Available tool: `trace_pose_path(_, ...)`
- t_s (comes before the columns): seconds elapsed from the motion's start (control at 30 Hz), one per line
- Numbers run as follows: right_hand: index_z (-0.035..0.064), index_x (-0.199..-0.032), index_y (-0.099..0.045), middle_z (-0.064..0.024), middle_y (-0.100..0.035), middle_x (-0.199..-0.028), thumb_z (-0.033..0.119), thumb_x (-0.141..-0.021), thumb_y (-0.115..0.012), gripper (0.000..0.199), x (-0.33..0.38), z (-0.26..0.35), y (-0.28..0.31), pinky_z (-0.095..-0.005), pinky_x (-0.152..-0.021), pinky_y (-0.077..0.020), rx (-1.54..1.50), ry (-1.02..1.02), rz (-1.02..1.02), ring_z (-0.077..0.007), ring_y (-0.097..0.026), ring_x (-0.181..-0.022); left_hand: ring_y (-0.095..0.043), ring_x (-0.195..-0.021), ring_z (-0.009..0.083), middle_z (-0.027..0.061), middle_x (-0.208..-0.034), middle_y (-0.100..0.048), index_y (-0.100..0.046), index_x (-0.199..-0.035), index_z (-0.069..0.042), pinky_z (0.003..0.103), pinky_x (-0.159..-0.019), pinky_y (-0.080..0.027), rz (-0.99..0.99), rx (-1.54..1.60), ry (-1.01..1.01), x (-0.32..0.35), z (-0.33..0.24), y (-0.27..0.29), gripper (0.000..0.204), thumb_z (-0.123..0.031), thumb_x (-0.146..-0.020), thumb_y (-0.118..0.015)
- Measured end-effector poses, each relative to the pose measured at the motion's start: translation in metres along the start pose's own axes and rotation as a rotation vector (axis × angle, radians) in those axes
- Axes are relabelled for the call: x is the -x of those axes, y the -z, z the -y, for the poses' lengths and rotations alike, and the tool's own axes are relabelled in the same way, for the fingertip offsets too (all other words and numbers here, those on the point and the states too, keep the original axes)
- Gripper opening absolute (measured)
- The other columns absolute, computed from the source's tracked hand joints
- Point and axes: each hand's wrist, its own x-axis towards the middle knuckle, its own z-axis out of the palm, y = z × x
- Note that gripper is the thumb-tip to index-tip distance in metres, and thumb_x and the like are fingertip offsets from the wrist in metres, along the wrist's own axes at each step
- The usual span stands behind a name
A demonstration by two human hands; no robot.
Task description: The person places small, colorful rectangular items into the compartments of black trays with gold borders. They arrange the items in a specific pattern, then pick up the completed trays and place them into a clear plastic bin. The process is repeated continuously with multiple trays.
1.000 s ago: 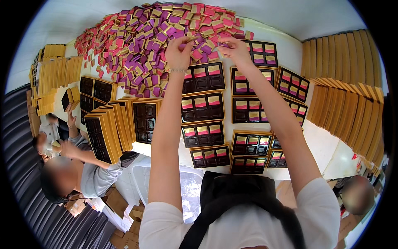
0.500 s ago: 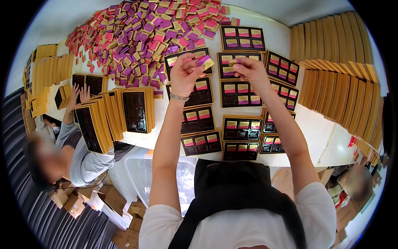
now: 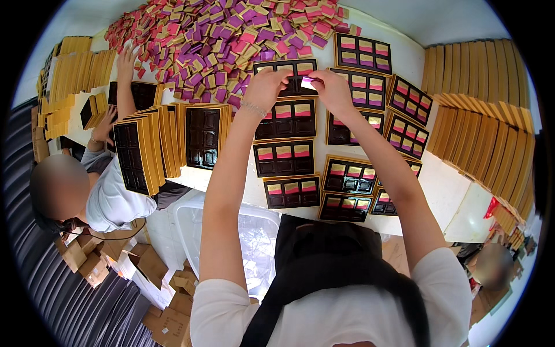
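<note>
My right hand (image 3: 334,91) pinches a small purple-and-gold wrapped square (image 3: 309,82) over a black six-compartment tray (image 3: 263,68) with a gold edge. My left hand (image 3: 265,91), a bracelet at its wrist, is over the left part of that same tray. Its fingertips are closed together, and whatever they hold is hidden. Just below lies a tray (image 3: 285,128) with pink-and-gold squares along its far row and dark compartments in its near row. Two similar trays, one of them a half-filled tray (image 3: 284,159), follow toward me.
A big heap of wrapped squares (image 3: 231,34) covers the back. Filled trays (image 3: 363,53) lie right of my hands. Gold-edged trays (image 3: 485,127) stand stacked far right; more trays (image 3: 202,136) stand on edge at left, beside a co-worker's arm (image 3: 125,87). A clear plastic bin (image 3: 191,243) sits below the table.
Both my hands have come in over the far tray from holding squares raised apart. The left hand's square is now out of sight. The co-worker's one hand has reached toward the heap.
</note>
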Motion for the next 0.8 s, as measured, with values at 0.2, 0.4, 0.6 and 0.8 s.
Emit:
trace_pose_path(0.2,0.0062,-0.086,-0.066,-0.0099,-0.055,-0.092,0.005,-0.075,-0.063,0.011,0.005,0.011,0.001,-0.0373,-0.073,-0.0504,0.234,0.197,-0.138,-0.0282,-0.057,-0.089,-0.063,-0.092,0.0298,0.0097,-0.098,-0.069,-0.056,-0.121,-0.012,0.039,-0.078,-0.052,0.184,0.007,-0.052,-0.02,0.01,-0.02,0.048,0.006,-0.076,-0.062)
trace_pose_path(0.4,-0.0028,-0.084,-0.064,-0.0094,-0.054,-0.098,0.007,-0.075,-0.06,0.014,0.002,0.01,-0.007,-0.0336,-0.076,-0.0516,0.608,0.585,0.076,-0.0245,-0.054,-0.096,-0.063,-0.094,0.0315,0.0126,-0.101,-0.066,-0.057,-0.12,-0.008,0.038,-0.08,-0.052,-0.169,-0.069,-0.178,0.008,0.014,-0.04,0.043,0.001,-0.078,-0.056)
trace_pose_path(0.6,-0.0033,-0.101,-0.061,-0.011,-0.055,-0.114,0.011,-0.074,-0.061,0.03,0.024,-0.004,-0.023,-0.0336,-0.085,-0.0504,0.467,0.7,-0.066,-0.026,-0.054,-0.108,-0.038,-0.135,0.0253,0.0109,-0.142,-0.044,-0.046,-0.133,-0.005,0.049,-0.109,-0.031,-0.014,-0.263,0.06,0.052,-0.005,-0.049,0.056,0.001,-0.078,-0.054)
trace_pose_path(0.8,-0.0013,-0.11,-0.058,-0.0121,-0.058,-0.113,0.011,-0.074,-0.062,0.038,0.029,0.0,-0.022,-0.0366,-0.09,-0.0475,0.383,0.514,-0.003,-0.0271,-0.055,-0.108,-0.043,-0.131,0.0248,0.0088,-0.139,-0.048,-0.049,-0.132,-0.007,0.052,-0.109,-0.029,-0.007,-0.353,0.051,0.052,-0.008,-0.049,0.057,0.001,-0.076,-0.057)
